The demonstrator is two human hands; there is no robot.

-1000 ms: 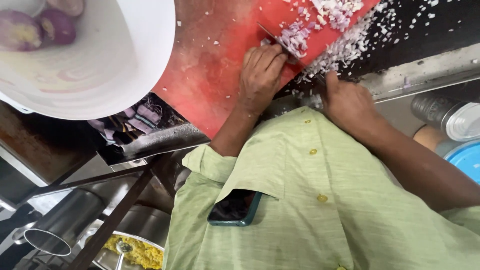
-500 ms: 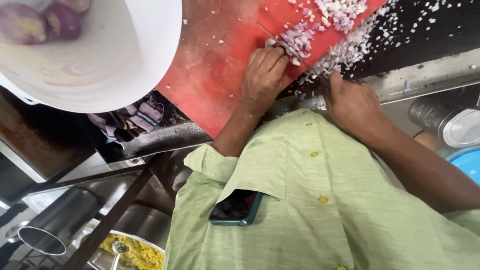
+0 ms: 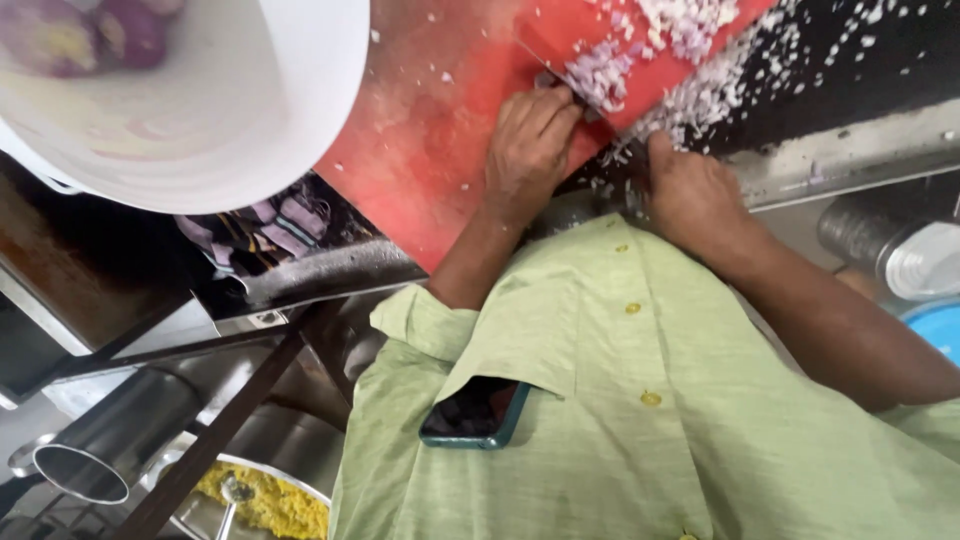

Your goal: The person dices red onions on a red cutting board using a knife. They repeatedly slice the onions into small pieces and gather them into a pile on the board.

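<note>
On red board (image 3: 420,170), left hand (image 3: 525,140) pins onion (image 3: 600,75).

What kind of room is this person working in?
Probably a busy cooking kitchen. Chopped onion lies on a red cutting board, a big white bowl holds purple onions, and steel pots stand below.

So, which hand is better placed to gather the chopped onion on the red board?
Probably the left hand: its fingertips already touch the chopped onion, while the right hand grips the knife.
</note>
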